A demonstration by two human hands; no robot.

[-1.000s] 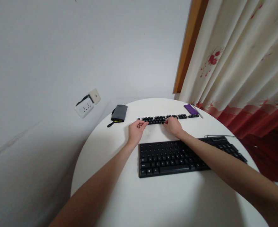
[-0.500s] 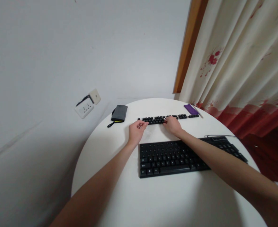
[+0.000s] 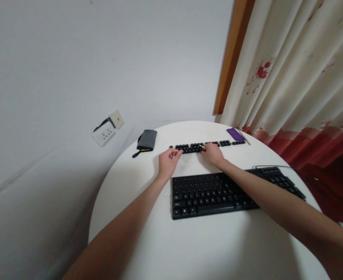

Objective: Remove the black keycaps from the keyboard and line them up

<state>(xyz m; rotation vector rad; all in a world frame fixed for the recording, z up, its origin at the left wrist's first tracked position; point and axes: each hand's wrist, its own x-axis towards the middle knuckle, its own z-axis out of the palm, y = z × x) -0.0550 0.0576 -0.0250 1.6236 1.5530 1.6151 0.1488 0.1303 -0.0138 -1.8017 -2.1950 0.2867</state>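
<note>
A row of loose black keycaps (image 3: pixel 186 150) lies on the white table, in small groups, some two deep. My left hand (image 3: pixel 167 162) rests at the row's left end. Its thumb and forefinger are pinched beside the keycaps; anything between them is too small to make out. Over the middle of the row, my right hand (image 3: pixel 213 154) is closed on a slim, light-coloured tool (image 3: pixel 202 147), whose tip points left among the keycaps. Nearer to me lies a black keyboard (image 3: pixel 208 194), its back rows looking stripped of caps. My right forearm crosses it and hides part.
A grey pouch (image 3: pixel 148 139) with a black loop sits at the table's back left. At the back right lie a purple cloth-like item (image 3: pixel 235 134) and a thin pale stick (image 3: pixel 245 139). The keyboard's cable (image 3: pixel 272 167) runs behind it. Wall and curtain (image 3: pixel 279 77) border the table (image 3: pixel 171 249).
Both hands stay in nearly the same place. The light-coloured tool at my right fingertips shows a little more clearly. The keycaps and keyboard have not visibly moved.
</note>
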